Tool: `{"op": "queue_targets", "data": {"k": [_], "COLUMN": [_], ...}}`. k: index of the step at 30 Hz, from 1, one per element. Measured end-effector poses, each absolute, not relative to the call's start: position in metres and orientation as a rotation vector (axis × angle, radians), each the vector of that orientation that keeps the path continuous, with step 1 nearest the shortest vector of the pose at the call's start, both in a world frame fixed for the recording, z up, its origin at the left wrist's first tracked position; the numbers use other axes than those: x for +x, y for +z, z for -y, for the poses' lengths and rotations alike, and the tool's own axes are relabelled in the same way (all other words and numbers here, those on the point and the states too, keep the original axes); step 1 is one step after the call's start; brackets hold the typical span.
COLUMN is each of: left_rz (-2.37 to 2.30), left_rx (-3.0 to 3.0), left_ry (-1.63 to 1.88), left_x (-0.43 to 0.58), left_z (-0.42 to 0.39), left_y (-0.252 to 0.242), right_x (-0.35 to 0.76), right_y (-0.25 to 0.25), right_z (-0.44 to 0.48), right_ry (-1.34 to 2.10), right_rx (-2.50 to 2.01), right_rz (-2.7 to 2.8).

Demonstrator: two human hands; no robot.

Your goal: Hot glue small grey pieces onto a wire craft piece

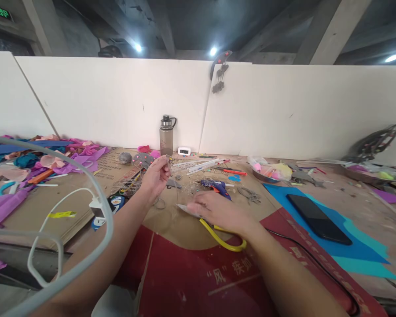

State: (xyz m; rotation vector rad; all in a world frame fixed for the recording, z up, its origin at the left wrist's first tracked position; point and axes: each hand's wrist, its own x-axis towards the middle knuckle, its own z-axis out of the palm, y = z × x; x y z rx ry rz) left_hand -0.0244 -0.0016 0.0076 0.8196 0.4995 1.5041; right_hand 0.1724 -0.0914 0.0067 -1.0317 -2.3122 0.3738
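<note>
My left hand [156,176] is raised over the middle of the table, its thumb and fingertips pinched together. A thin, faint strand seems to hang below them, too fine to name. My right hand [213,208] is lower, with bent fingers over the blades of yellow-handled scissors [226,246]. The blade tip pokes out at the left of the fingers, and the handle loops lie outside the palm, toward me. Just behind that hand is a blue glue gun [220,188]. Coils of thin wire [249,194] lie to its right.
A grey bottle [166,136] and small digital clock [184,151] stand by the white partition [119,101]. At right, a black phone [318,218] rests on blue sheets [359,251]. Purple scraps [86,160] pile up at left. A white cable [107,220] crosses the near left.
</note>
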Motion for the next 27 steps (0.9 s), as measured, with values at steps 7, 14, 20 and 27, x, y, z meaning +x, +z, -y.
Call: {"op": "queue_targets", "data": {"k": [7, 14, 20, 27], "left_rz": [-0.524, -0.556, -0.564, -0.627], "left_rx": [0.921, 0.988, 1.041, 1.037], "left_ry": [1.566, 1.599, 1.582, 1.589], "left_x": [-0.027, -0.030, -0.027, -0.028], "left_z": [0.000, -0.004, 0.000, -0.001], "left_y": [0.006, 0.005, 0.006, 0.005], "right_x": [0.216, 0.230, 0.221, 0.227], "right_y": [0.002, -0.033, -0.047, -0.031], "right_z": [0.050, 0.022, 0.015, 0.021], "right_ry": [0.049, 0.190, 0.287, 0.369], "right_rx": [-1.744, -2.162, -2.131, -2.022], "right_rz": [1.935, 1.923, 1.893, 1.806]}}
